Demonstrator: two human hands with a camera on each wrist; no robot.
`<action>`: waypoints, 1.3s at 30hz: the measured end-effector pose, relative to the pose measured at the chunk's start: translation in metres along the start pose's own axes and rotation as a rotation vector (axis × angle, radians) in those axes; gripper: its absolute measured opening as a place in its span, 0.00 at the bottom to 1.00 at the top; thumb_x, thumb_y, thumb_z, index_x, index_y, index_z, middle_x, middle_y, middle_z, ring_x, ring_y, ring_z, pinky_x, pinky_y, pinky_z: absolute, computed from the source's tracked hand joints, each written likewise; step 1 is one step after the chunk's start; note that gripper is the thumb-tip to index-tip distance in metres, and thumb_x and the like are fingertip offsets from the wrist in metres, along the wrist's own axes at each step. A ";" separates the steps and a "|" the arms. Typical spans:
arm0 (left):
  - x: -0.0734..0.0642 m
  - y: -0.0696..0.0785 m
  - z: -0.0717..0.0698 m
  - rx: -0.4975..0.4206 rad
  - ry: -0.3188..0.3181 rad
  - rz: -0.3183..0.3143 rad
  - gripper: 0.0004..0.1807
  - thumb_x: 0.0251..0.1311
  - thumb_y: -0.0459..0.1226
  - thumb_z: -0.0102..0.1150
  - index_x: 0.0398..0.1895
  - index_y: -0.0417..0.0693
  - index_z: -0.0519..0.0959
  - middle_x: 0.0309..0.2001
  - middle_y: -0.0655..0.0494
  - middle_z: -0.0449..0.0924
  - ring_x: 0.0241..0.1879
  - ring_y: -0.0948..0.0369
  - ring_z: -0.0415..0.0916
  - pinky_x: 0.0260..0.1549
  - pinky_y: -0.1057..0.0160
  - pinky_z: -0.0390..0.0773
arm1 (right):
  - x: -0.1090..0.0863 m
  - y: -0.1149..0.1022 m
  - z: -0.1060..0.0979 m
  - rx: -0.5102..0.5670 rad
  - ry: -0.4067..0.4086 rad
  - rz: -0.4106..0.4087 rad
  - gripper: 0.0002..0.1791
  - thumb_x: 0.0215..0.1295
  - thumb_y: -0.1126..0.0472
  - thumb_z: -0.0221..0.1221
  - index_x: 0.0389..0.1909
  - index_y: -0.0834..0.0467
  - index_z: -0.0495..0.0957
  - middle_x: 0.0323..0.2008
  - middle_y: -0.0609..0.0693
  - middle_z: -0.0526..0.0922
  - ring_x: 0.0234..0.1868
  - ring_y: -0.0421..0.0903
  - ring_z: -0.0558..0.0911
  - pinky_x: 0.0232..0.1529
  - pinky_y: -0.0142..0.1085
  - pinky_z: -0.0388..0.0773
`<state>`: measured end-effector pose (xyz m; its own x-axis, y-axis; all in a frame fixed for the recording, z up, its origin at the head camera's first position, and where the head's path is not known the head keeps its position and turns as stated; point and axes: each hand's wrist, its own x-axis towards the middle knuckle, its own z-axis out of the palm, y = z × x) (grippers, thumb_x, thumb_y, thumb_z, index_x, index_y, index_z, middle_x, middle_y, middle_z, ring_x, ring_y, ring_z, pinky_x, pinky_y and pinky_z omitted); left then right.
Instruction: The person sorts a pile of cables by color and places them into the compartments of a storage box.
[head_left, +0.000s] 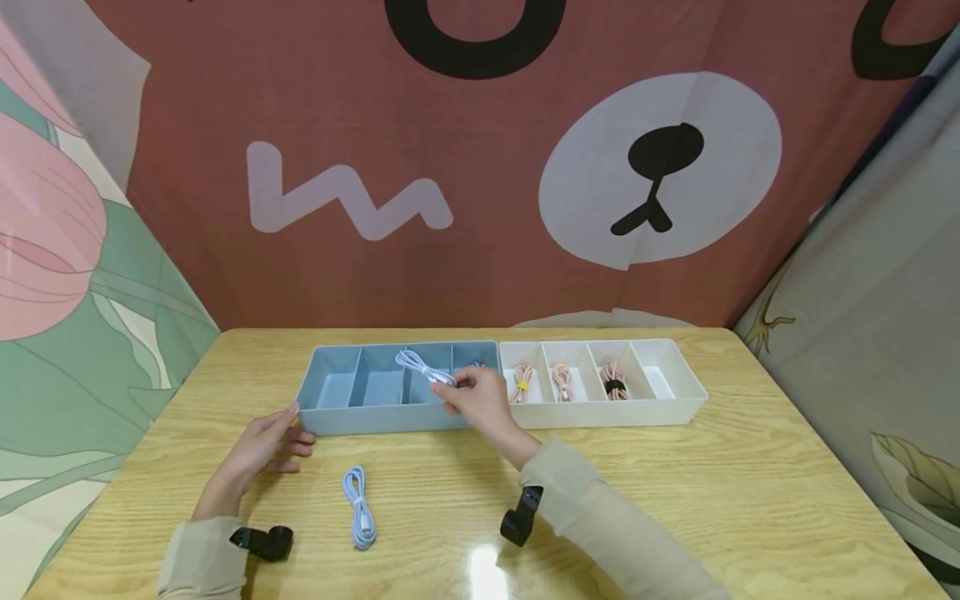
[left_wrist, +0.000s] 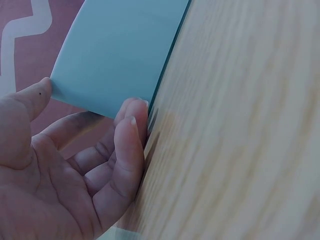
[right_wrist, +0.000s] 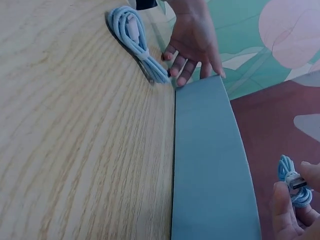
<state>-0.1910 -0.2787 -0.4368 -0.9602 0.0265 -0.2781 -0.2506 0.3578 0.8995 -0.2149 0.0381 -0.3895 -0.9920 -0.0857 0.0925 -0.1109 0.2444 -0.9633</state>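
Observation:
My right hand (head_left: 480, 403) pinches a bundled light-blue charging cable (head_left: 423, 367) between thumb and fingers, above the blue divided box (head_left: 390, 420). In the right wrist view, the metal plug of this held cable (right_wrist: 295, 181) shows beside the fingertips. My left hand (head_left: 264, 450) is at the box's left front corner, thumb tip on the top edge and fingers loosely bent by the end wall (left_wrist: 117, 55). A second bundled light-blue cable (head_left: 359, 508) lies on the table in front of the box, between the two hands. Part of something coiled shows in the box's rightmost compartment, partly behind my right hand.
A white divided box (head_left: 600, 413) stands end to end with the blue one. Three of its compartments hold pink cables, one with a yellow tie (head_left: 522, 383), one plain (head_left: 562, 382), one with a black tie (head_left: 614, 382). A patterned cloth (head_left: 480, 283) hangs behind the wooden table (head_left: 750, 500).

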 end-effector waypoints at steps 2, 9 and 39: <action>0.000 0.000 0.000 -0.001 0.001 -0.001 0.40 0.68 0.57 0.33 0.64 0.27 0.55 0.35 0.52 0.80 0.33 0.61 0.79 0.30 0.58 0.80 | 0.003 0.002 0.001 0.001 0.012 0.001 0.11 0.52 0.60 0.67 0.27 0.65 0.79 0.20 0.55 0.81 0.17 0.41 0.79 0.19 0.32 0.75; 0.000 0.001 0.000 -0.001 -0.003 -0.006 0.40 0.68 0.57 0.33 0.64 0.27 0.54 0.35 0.53 0.80 0.32 0.62 0.78 0.30 0.59 0.80 | 0.013 0.007 0.003 -0.040 0.054 0.012 0.12 0.53 0.58 0.67 0.27 0.64 0.79 0.21 0.52 0.80 0.17 0.43 0.80 0.17 0.32 0.74; 0.000 0.000 0.000 -0.009 -0.009 -0.005 0.41 0.68 0.57 0.33 0.64 0.27 0.54 0.34 0.53 0.80 0.32 0.62 0.79 0.30 0.59 0.80 | 0.023 0.016 0.014 -0.238 0.116 -0.117 0.18 0.53 0.49 0.65 0.30 0.61 0.80 0.28 0.53 0.81 0.14 0.40 0.77 0.20 0.31 0.73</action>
<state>-0.1909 -0.2784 -0.4363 -0.9578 0.0331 -0.2857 -0.2567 0.3493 0.9012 -0.2383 0.0267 -0.4064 -0.9704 -0.0194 0.2408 -0.2224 0.4603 -0.8595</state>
